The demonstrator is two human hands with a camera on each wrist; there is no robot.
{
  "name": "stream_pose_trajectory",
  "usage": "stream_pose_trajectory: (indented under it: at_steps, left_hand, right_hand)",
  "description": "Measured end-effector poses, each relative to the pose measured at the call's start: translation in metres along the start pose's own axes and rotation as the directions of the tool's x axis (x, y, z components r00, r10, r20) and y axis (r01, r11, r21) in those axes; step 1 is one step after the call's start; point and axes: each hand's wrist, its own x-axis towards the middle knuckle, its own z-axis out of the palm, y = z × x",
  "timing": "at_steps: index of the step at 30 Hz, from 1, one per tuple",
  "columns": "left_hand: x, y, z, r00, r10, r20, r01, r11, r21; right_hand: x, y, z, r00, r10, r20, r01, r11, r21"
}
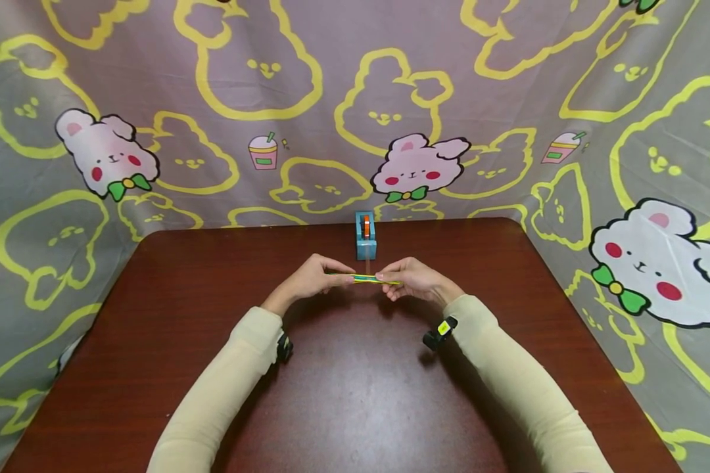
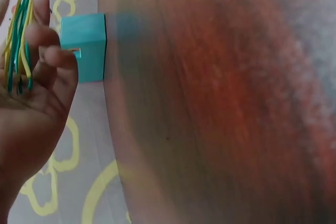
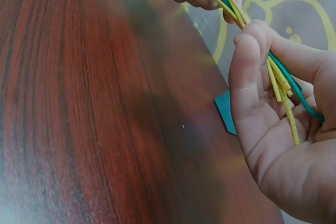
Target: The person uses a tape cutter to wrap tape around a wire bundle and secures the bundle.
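Two hands, the left hand [image 1: 313, 276] and the right hand [image 1: 415, 277], pinch one bundle [image 1: 365, 278] of yellow and green strands near its ends, each grip closed on it, presumably to keep the strands together. The bundle lies above the tabletop [image 1: 355, 387], crosswise before the dispenser [image 1: 365, 246], whose tape [image 1: 368, 263] extends toward its bared middle, apparently explaining that position. Actual contact cannot be confirmed.
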Motion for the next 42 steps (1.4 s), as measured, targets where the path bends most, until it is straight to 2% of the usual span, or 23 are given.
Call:
stream_pose_trajectory:
  at_steps: [4,7,9,12,16,19,22,25,31,35,42]
  left_hand:
    - [0.002,-0.003,-0.006,0.997,-0.081,0.006,0.081,0.996,-0.023]
    - [0.005,-0.005,-0.009,0.99,-0.142,0.023,0.144,0.985,-0.095]
    - [0.008,-0.006,-0.009,0.982,-0.176,0.064,0.184,0.97,-0.156]
    - [0.01,-0.006,-0.009,0.966,-0.222,0.129,0.245,0.948,-0.201]
    - [0.014,-0.007,-0.008,0.938,-0.28,0.204,0.323,0.921,-0.219]
    - [0.016,-0.008,-0.007,0.92,-0.316,0.231,0.367,0.901,-0.231]
    - [0.017,-0.007,-0.007,0.912,-0.341,0.228,0.391,0.89,-0.235]
    - [0.017,-0.006,-0.006,0.913,-0.343,0.219,0.39,0.892,-0.23]
    - [0.015,-0.003,-0.006,0.938,-0.287,0.193,0.321,0.931,-0.176]
    - [0.014,-0.001,-0.005,0.949,-0.265,0.171,0.292,0.943,-0.161]
    - [0.016,0.004,-0.001,0.961,-0.255,0.103,0.267,0.954,-0.138]
  right_hand:
    - [0.0,0.001,0.0,0.998,-0.063,-0.009,0.062,0.995,-0.081]
    - [0.0,0.002,0.001,0.992,-0.126,-0.005,0.124,0.982,-0.142]
    - [0.0,0.004,0.002,0.986,-0.166,0.004,0.164,0.972,-0.171]
    - [0.0,0.005,0.004,0.976,-0.218,0.002,0.213,0.952,-0.219]
    - [-0.001,0.005,0.006,0.96,-0.278,-0.021,0.259,0.918,-0.299]
    - [-0.001,0.006,0.007,0.948,-0.316,-0.031,0.287,0.897,-0.337]
    - [-0.002,0.008,0.006,0.939,-0.341,-0.035,0.308,0.883,-0.355]
    - [-0.002,0.009,0.006,0.927,-0.372,-0.043,0.326,0.859,-0.394]
    - [-0.002,0.01,0.007,0.904,-0.424,-0.065,0.342,0.804,-0.487]
    - [-0.004,0.009,0.007,0.888,-0.452,-0.081,0.345,0.773,-0.532]
    - [-0.007,0.005,0.007,0.862,-0.5,-0.078,0.335,0.679,-0.654]
